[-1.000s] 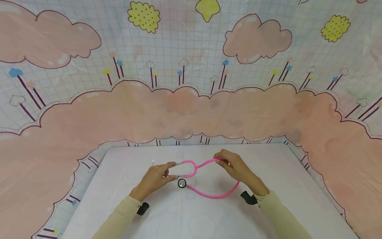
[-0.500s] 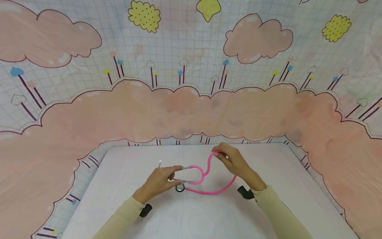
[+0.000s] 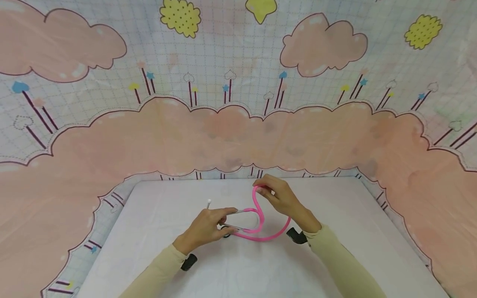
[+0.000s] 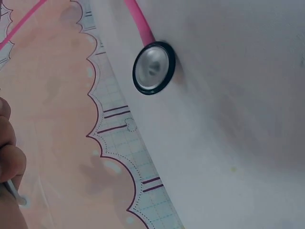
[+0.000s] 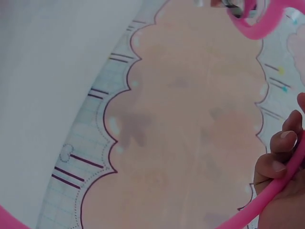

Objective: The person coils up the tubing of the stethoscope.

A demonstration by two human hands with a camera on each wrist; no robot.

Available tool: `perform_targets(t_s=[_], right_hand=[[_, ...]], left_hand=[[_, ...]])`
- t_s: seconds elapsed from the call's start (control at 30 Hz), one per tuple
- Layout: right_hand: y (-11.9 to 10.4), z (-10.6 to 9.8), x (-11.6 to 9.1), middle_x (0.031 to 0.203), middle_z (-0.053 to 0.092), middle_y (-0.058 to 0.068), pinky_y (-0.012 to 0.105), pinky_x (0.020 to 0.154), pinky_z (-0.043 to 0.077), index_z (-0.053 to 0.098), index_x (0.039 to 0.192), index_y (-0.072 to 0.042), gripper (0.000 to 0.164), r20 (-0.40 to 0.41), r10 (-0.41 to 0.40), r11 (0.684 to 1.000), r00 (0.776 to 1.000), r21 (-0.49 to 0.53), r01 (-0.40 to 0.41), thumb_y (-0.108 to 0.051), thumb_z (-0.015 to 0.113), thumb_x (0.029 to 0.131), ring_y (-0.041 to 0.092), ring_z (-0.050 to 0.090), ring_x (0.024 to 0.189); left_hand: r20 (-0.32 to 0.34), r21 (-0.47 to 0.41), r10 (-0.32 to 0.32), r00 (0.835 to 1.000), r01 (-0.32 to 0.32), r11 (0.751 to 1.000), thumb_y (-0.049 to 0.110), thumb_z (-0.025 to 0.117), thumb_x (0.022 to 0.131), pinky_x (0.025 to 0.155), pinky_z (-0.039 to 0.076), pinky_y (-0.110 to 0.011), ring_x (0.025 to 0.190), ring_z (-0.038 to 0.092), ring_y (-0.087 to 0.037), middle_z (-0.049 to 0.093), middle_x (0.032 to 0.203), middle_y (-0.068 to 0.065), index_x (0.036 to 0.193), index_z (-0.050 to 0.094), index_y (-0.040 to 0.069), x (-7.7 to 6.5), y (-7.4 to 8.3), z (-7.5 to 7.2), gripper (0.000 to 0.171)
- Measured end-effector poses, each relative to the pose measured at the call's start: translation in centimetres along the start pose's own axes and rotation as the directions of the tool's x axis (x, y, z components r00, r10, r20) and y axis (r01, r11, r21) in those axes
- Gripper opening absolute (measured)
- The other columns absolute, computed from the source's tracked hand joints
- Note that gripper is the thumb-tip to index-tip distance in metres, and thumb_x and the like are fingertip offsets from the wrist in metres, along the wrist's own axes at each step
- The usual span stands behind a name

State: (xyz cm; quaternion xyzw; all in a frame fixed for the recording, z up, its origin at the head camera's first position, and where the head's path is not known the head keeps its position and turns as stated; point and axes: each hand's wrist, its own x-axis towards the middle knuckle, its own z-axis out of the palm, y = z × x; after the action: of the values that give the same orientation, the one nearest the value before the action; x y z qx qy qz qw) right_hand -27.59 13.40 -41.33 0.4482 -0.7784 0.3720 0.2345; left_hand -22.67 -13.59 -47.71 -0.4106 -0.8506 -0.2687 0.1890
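A stethoscope (image 3: 261, 239) with pink tubing and a metal headset spans both hands over the white table. My left hand (image 3: 204, 229) grips the metal ear tubes, thumb and fingers on opposite sides; one white ear tip pokes up behind it. My right hand (image 3: 279, 196) pinches the pink tubing higher up, and the tube bends down from there to the fork. The rest of the tubing loops below toward the left. In the left wrist view the round chest piece (image 4: 154, 68), silver with a dark rim, hangs at the tube's end; the left hand partly hides it in the head view.
The white table (image 3: 354, 231) extends around both hands. Behind and beside it hangs a printed cloth (image 3: 238, 136) with peach clouds and small stick shapes. Black wrist camera mounts (image 3: 297, 236) sit under the wrists.
Both hands have come closer together, the left moving right and the right moving left and slightly up. The tubing between them has gone from nearly straight to a steep bend.
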Motion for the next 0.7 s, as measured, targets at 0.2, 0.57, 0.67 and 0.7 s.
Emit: perform_targets(t_s=[0.2, 0.57, 0.67, 0.7], right_hand=[[0.1, 0.6, 0.1, 0.083, 0.06, -0.002, 0.023, 0.06, 0.045, 0.069, 0.109, -0.009, 0.026, 0.085, 0.039, 0.999, 0.996, 0.02, -0.041, -0.029, 0.059, 0.097, 0.003, 0.046, 0.07], [1.0, 2.3, -0.4, 0.087, 0.066, -0.003, 0.025, 0.064, 0.046, 0.071, 0.111, -0.01, 0.045, 0.16, 0.123, 0.992, 0.979, -0.023, -0.121, -0.046, 0.048, 0.098, 0.004, 0.048, 0.074], [1.2, 2.9, -0.7, 0.088, 0.068, -0.002, 0.019, 0.065, 0.045, 0.071, 0.113, -0.011, 0.043, 0.177, 0.134, 0.991, 0.975, -0.016, -0.134, -0.044, 0.048, 0.099, 0.004, 0.05, 0.073], [1.2, 3.1, -0.7, 0.089, 0.068, -0.002, 0.019, 0.065, 0.045, 0.071, 0.113, -0.01, 0.04, 0.179, 0.133, 0.991, 0.975, -0.004, -0.135, -0.041, 0.05, 0.099, 0.005, 0.05, 0.073]], left_hand=[[-0.05, 0.016, 0.08, 0.996, -0.08, 0.997, 0.033, 0.086, 0.074, 0.056, 0.035, -0.008, 0.056, 0.043, -0.001, 0.056, 0.066, 0.004, 0.118, 0.066, 0.011, 0.6, 0.3, 0.4, 0.053], [-0.117, 0.016, 0.096, 0.989, -0.095, 0.995, 0.039, 0.083, 0.077, 0.054, 0.032, -0.006, 0.057, 0.038, 0.005, 0.055, 0.065, 0.005, 0.109, 0.067, 0.01, 1.3, 1.0, 0.1, 0.046], [-0.134, -0.002, 0.094, 0.986, -0.095, 0.995, 0.041, 0.08, 0.079, 0.055, 0.031, -0.006, 0.056, 0.04, 0.002, 0.053, 0.065, 0.007, 0.108, 0.067, 0.01, 1.4, 1.2, -0.1, 0.045], [-0.139, -0.01, 0.091, 0.986, -0.094, 0.996, 0.041, 0.08, 0.079, 0.055, 0.032, -0.006, 0.055, 0.042, 0.0, 0.053, 0.065, 0.008, 0.108, 0.067, 0.01, 1.4, 1.4, -0.2, 0.045]])
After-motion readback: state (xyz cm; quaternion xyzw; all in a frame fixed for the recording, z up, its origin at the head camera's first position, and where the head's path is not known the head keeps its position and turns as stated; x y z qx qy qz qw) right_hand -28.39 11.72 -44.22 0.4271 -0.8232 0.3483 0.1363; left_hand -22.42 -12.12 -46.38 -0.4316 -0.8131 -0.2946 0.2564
